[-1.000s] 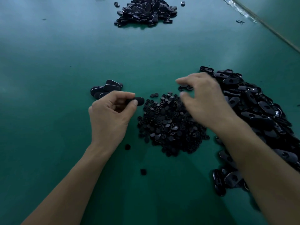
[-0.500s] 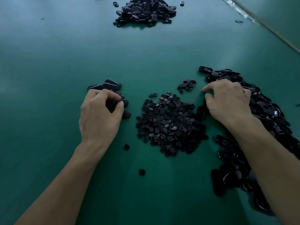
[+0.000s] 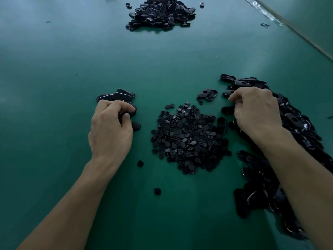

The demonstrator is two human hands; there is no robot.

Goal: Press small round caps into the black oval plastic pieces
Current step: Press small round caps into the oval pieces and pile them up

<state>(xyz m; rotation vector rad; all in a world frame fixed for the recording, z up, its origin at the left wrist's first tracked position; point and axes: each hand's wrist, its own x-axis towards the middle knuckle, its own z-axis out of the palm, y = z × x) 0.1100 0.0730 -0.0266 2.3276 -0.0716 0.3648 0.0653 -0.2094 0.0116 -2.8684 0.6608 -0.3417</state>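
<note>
A heap of small round black caps (image 3: 187,138) lies in the middle of the green table. To its right stretches a long pile of black oval pieces (image 3: 295,123). My right hand (image 3: 255,112) rests on that pile's near-left edge, fingers curled down into the pieces; what they hold is hidden. My left hand (image 3: 110,127) sits at a small stack of oval pieces (image 3: 115,95) on the left, its thumb and fingers curled round one oval piece (image 3: 130,112) at the stack's near side.
A second big heap of black oval pieces (image 3: 160,13) lies at the table's far end. Two oval pieces (image 3: 207,94) lie apart beyond the caps. Loose caps (image 3: 157,191) sit on the green table top (image 3: 54,87) near me. The table's edge (image 3: 295,31) runs at upper right.
My left hand carried its oval piece left and down to the small stack. My right hand moved right from above the caps onto the oval pile and curled its fingers.
</note>
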